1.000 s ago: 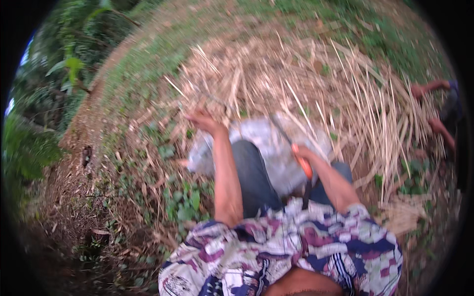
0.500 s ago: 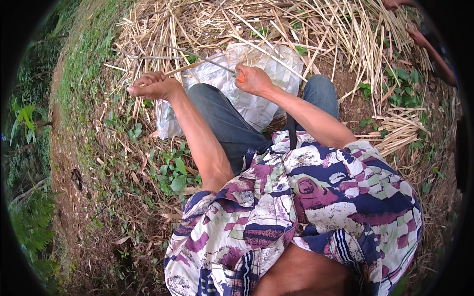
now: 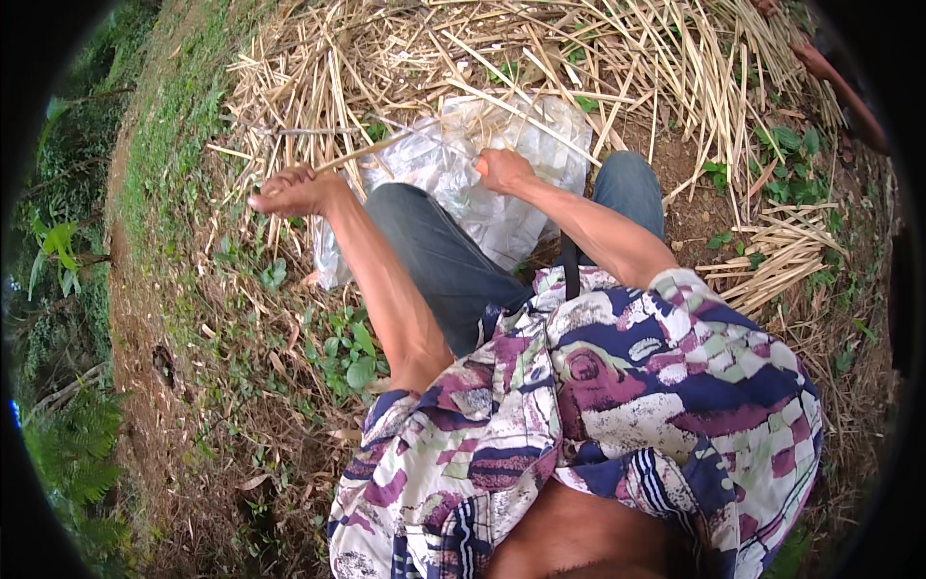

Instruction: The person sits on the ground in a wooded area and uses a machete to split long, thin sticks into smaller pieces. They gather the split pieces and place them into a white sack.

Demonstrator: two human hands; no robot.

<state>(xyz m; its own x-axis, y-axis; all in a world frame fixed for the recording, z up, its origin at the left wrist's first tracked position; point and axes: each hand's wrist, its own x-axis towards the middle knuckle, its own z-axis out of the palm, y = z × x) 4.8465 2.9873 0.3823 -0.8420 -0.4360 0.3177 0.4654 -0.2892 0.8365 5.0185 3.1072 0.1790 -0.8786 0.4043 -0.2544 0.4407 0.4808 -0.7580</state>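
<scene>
My left hand (image 3: 294, 191) is closed in front of my left knee, gripping one end of a thin bamboo strip (image 3: 371, 147). The strip slants up and to the right over a clear plastic sheet (image 3: 463, 198). My right hand (image 3: 503, 172), between my knees and above the sheet, is wrapped around the orange handle of a long-bladed knife (image 3: 481, 167). Only a bit of that handle shows; I cannot make out the blade.
Many loose bamboo strips (image 3: 637, 58) cover the ground ahead, and a smaller pile (image 3: 776, 256) lies to the right. Another person's arm (image 3: 839, 82) reaches in at the far right. Low green plants (image 3: 352, 352) grow at my left.
My right hand has moved slightly right and down with the knife, whose long thin blade was visible before. My left hand has dropped a little, with the bamboo strip still in it.
</scene>
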